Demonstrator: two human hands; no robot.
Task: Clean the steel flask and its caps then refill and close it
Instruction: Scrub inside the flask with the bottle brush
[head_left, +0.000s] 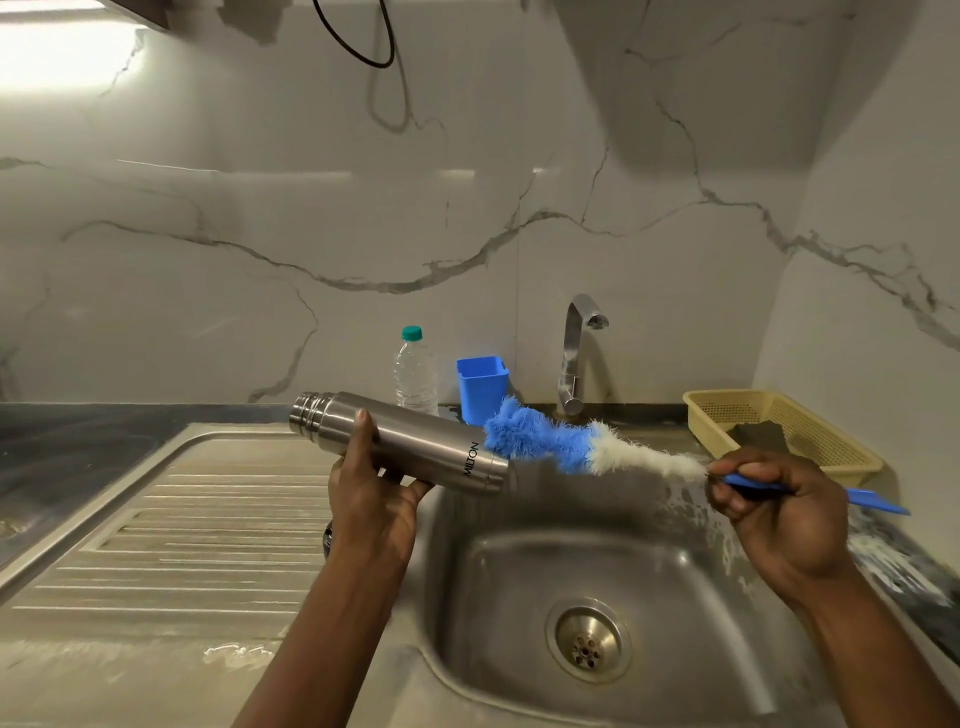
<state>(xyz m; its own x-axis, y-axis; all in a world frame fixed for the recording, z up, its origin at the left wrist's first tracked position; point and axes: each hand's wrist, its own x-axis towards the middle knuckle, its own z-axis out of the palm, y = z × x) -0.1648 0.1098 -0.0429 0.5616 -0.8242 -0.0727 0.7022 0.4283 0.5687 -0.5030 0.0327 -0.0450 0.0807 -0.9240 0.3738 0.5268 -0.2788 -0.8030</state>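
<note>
My left hand (371, 499) grips the steel flask (415, 436), which lies almost level above the sink's left rim. The flask's ridged end points left and its other end points right. My right hand (769, 509) holds the blue handle of a bottle brush (566, 441). The brush's blue and white bristles stretch left from my right hand, and the blue tip touches the flask's right end. No caps are visible.
The steel sink basin (701, 561) with its drain lies below my hands, and a ribbed drainboard (171, 530) lies to its left. Behind stand a tap (574, 353), a blue cup (480, 384) and a plastic water bottle (415, 371). A yellow basket (810, 431) holding a scrub pad sits at the right.
</note>
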